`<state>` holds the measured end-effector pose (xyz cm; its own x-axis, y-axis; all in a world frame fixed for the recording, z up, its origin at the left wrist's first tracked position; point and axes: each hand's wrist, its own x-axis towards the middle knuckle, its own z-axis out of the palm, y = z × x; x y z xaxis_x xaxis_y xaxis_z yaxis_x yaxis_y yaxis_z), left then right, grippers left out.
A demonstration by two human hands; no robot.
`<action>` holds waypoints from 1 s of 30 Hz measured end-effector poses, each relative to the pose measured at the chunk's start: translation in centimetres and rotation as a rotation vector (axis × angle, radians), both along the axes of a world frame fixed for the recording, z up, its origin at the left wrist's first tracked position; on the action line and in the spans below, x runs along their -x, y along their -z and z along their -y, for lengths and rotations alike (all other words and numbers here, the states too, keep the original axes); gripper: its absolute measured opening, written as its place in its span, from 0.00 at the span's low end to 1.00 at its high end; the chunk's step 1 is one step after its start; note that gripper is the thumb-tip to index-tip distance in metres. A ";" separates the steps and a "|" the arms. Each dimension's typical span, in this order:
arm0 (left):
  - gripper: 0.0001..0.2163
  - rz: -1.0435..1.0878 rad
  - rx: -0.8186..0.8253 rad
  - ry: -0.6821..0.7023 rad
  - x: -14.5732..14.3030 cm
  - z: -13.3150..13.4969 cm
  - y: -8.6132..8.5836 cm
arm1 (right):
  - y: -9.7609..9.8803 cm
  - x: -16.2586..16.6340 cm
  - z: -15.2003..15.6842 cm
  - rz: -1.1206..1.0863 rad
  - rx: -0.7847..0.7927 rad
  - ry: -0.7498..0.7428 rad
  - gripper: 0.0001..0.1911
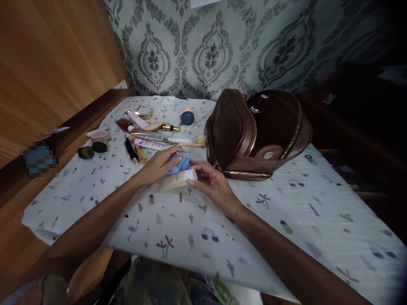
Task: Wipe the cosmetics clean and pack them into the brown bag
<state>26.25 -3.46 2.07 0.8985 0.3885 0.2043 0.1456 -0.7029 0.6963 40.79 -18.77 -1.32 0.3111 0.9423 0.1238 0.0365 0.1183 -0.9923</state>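
Observation:
My left hand (165, 163) is closed round a bunched blue cloth (180, 164). Just in front of the cloth, a pale yellow tube (173, 181) with a white cap lies on its side. The fingers of my right hand (213, 183) pinch this tube at its capped end. Both hands are close together over the patterned cloth cover (197, 216) on the table. Whether the blue cloth touches the tube is hard to make out.
An open brown leather backpack (233, 127) stands right of my hands. Several cosmetics lie behind my left hand, among them a gold-capped bottle (140, 155), a black tube (130, 150), a brush (190, 144) and a round dark-blue container (187, 117). Wooden furniture (57, 76) borders the left side.

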 end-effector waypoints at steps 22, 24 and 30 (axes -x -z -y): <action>0.13 0.136 0.081 -0.068 0.0 0.9 -0.7 | -0.3 -0.1 0.1 -0.142 0.008 -0.008 0.18; 0.13 0.205 0.053 -0.108 -0.1 1.8 -0.8 | -0.1 -0.4 0.0 -0.124 0.031 0.025 0.18; 0.10 0.124 -0.047 0.049 -0.5 2.3 -0.9 | 0.5 -0.6 -0.3 -0.151 0.077 0.010 0.21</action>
<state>26.73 -5.74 2.95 0.8829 0.3321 0.3320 0.0250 -0.7392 0.6730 41.39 -18.47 -1.80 0.3305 0.9438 0.0020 -0.1132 0.0417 -0.9927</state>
